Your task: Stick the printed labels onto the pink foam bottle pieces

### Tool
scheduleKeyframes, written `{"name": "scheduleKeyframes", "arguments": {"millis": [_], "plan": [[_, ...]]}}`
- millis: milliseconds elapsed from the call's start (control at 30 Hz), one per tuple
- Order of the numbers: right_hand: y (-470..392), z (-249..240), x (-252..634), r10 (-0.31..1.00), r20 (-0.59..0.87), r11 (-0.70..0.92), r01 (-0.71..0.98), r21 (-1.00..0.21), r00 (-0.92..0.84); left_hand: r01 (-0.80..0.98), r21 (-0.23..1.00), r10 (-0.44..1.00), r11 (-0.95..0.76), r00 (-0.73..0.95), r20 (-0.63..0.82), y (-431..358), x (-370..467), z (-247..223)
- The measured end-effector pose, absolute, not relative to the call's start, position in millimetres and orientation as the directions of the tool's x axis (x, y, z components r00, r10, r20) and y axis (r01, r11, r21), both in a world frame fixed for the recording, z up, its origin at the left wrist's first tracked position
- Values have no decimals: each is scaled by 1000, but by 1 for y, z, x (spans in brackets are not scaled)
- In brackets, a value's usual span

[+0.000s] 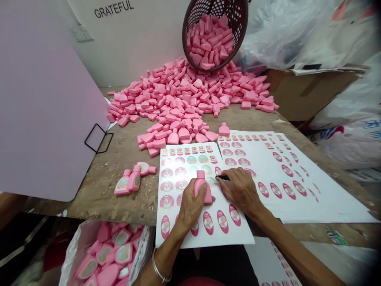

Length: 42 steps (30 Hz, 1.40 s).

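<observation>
My left hand (192, 202) is closed round a small pink toy bottle (201, 175), held upright above a sticker sheet (187, 234). In my right hand (242, 192) is a slim black pointed tool (222, 177), its tip over the sheet's right part, beside a small oval sticker. Whether it is tweezers or a blade cannot be made out. Pink and pale green stickers fill the sheet, with some blank spots at the upper right. Left of the sheet lie several labelled bottles (123, 183). Part of the sheet is hidden under my hands.
Unlabelled pink bottles form a big pile (175, 93), spilling from a tilted brown basket (186, 47). More sticker sheets (327, 206) lie to the right. A white-lined box (71, 248) of labelled bottles stands below the table edge. A large pale board (44, 99) stands left; a cardboard box (315, 93) sits right.
</observation>
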State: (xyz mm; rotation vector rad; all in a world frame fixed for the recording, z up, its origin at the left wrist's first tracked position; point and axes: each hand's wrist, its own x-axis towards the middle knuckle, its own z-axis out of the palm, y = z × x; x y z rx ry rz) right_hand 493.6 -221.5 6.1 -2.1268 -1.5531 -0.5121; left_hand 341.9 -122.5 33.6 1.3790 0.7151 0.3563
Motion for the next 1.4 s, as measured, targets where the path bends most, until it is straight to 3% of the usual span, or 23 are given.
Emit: {"name": "scheduleKeyframes", "arguments": {"millis": [133, 233, 367, 500, 700, 1167, 1300, 1400], "plan": [[-218, 2, 495, 800, 479, -275, 930, -242, 361, 164, 971, 625, 175, 743, -239, -122, 342, 31], [-216, 4, 495, 789, 415, -263, 858, -441, 454, 134, 975, 633, 180, 743, -219, -122, 343, 28], [-219, 18, 493, 719, 224, -283, 572, -770, 658, 83, 963, 635, 255, 737, -231, -122, 341, 28], [-220, 41, 481, 700, 84, -242, 346, -907, 709, -47, 878, 613, 477, 734, -294, -121, 338, 32], [-210, 63, 449, 749, 34, -232, 309, -922, 662, -167, 722, 553, 671, 762, -337, -119, 332, 47], [-207, 62, 436, 752, 154, -160, 404, -901, 641, -176, 717, 534, 674, 787, -310, -119, 323, 57], [-207, 60, 436, 751, 271, -113, 521, -846, 602, -182, 722, 522, 668, 806, -279, -118, 320, 59], [-208, 60, 440, 767, 382, -83, 669, -738, 516, -191, 768, 520, 611, 829, -207, -117, 317, 59]]}}
